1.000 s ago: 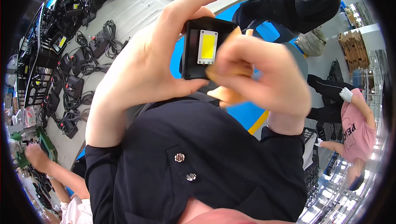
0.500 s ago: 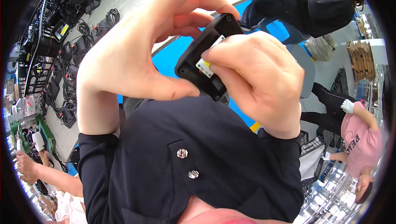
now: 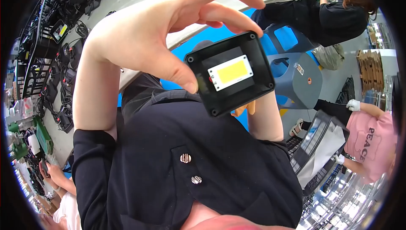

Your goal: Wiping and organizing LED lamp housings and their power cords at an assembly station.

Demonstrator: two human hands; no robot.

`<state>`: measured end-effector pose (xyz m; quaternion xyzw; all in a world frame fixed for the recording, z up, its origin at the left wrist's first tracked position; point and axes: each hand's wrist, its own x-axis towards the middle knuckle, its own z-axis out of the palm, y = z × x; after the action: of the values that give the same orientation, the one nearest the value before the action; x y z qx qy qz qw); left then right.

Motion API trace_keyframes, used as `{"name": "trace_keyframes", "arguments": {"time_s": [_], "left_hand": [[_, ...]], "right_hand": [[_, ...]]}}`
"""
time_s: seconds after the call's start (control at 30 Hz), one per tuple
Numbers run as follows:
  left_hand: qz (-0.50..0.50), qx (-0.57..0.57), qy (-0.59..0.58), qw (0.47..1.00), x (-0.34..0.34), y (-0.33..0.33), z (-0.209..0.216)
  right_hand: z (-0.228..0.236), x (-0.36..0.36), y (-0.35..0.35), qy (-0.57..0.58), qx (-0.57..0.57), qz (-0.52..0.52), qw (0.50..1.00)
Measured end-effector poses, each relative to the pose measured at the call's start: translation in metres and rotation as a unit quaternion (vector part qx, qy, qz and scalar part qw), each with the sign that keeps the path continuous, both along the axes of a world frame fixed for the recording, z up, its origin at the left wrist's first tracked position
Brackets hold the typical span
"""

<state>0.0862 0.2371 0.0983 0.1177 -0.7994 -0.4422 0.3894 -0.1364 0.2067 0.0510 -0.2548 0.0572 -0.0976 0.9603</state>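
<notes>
My left hand (image 3: 144, 39) holds a black square lamp housing (image 3: 213, 110) up in front of my chest. The thumb presses one corner and a fingertip the far edge, while the other fingers are spread in the air. Inside the open face of the housing lies a white LED board (image 3: 230, 72) with a yellow panel, small screw holes and a bit of red at one end. Mostly hidden behind the housing is my right hand (image 3: 247, 108); only a few fingers show below its lower edge. Whether they touch or grip it is hidden.
A pale worktable (image 3: 112, 8) on the left carries many black lamps with coiled cables (image 3: 72, 71). Beyond my right arm stands a grey-blue plastic stool (image 3: 302, 77). One person in black works at the far right; another, in a pink shirt (image 3: 370, 141), is beside black crates (image 3: 317, 149).
My right hand has left the LED board and gone down behind the housing. The housing has turned, so its open face and board now show fully.
</notes>
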Motion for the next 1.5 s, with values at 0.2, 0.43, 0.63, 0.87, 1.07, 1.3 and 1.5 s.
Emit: {"name": "trace_keyframes", "arguments": {"time_s": [0.2, 0.43, 0.63, 0.87, 1.07, 1.3, 1.5], "left_hand": [[0.289, 0.06, -0.079, 0.952, 0.013, 0.003, -0.016], [0.652, 0.008, -0.353, 0.671, 0.024, -0.074, -0.106], [0.688, 0.036, -0.361, 0.628, 0.043, -0.085, -0.128], [0.612, 0.079, -0.279, 0.736, 0.054, 0.021, -0.123], [0.647, 0.098, -0.221, 0.723, 0.057, 0.058, -0.124], [0.633, 0.131, -0.218, 0.731, 0.061, 0.061, -0.128], [0.631, 0.126, -0.221, 0.732, 0.063, 0.061, -0.13]], "right_hand": [[-0.033, -0.025, -0.037, -0.004, 0.21, 0.062, 0.976], [-0.028, -0.049, -0.047, 0.136, -0.091, -0.29, 0.943], [-0.017, -0.014, -0.065, 0.036, -0.258, -0.254, 0.932], [0.019, 0.066, -0.059, 0.208, -0.823, -0.224, 0.478], [0.007, 0.138, -0.05, 0.216, -0.908, -0.041, 0.357], [-0.005, 0.167, -0.043, 0.218, -0.927, 0.023, 0.305], [-0.01, 0.171, -0.045, 0.217, -0.931, 0.029, 0.292]]}}
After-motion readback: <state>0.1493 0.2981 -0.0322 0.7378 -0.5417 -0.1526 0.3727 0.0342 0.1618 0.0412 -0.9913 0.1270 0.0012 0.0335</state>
